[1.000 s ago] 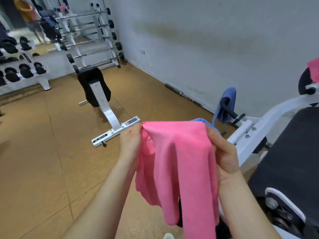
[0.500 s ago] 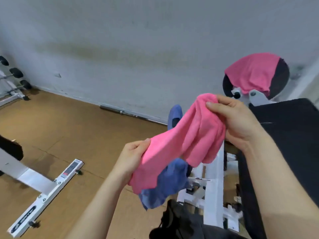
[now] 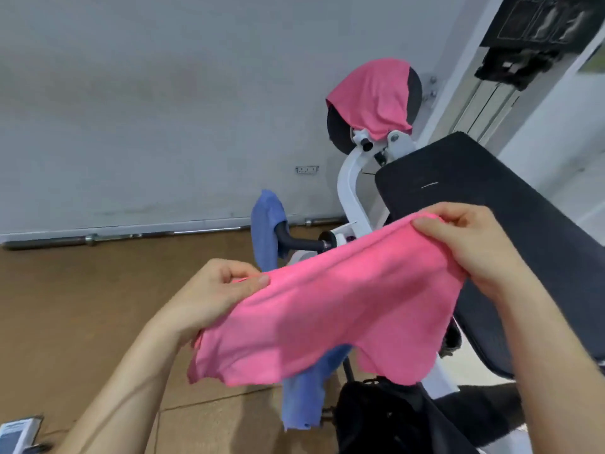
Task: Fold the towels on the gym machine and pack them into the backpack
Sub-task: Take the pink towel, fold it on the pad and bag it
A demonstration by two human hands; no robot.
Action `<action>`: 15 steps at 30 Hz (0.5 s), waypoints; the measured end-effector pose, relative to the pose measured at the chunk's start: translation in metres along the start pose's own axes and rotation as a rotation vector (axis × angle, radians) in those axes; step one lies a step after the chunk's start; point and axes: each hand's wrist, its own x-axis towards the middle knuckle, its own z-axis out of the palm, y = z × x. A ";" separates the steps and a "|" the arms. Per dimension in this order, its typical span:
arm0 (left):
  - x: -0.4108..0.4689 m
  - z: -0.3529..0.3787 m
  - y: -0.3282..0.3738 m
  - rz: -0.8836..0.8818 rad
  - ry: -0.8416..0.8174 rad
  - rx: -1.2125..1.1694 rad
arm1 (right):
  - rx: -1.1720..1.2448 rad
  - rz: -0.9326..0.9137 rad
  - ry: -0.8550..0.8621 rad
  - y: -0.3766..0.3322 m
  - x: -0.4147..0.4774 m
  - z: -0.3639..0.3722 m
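A pink towel (image 3: 327, 309) is stretched between my hands in front of the gym machine. My left hand (image 3: 212, 293) pinches its left end, and my right hand (image 3: 471, 244) pinches its upper right end. A blue towel (image 3: 304, 398) hangs below the pink one, its upper part hidden behind it. Another blue towel (image 3: 268, 227) is draped over a handle of the machine. A second pink towel (image 3: 373, 96) covers the round black pad at the top. The black backpack (image 3: 393, 417) sits low, under the pink towel.
The machine's white frame (image 3: 352, 194) and black padded seat (image 3: 510, 231) stand to the right. A barbell (image 3: 131, 237) lies along the grey wall on the brown floor. A white machine foot (image 3: 16, 434) shows at the bottom left corner.
The bunched pink towel has been pulled out wide between my hands. My view has swung further right and closer to the machine; the backpack shows more.
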 end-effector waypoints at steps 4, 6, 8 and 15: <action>0.065 -0.005 0.004 0.207 0.163 0.034 | 0.112 0.223 -0.136 0.021 -0.005 0.001; 0.104 0.008 0.009 0.292 0.154 0.064 | 0.218 0.334 -0.130 0.037 -0.008 -0.004; 0.141 0.023 0.011 0.347 0.128 0.190 | 0.260 0.424 -0.105 0.054 -0.013 -0.014; 0.229 0.065 0.018 0.506 -0.259 0.850 | -0.057 0.431 0.344 0.136 0.016 -0.048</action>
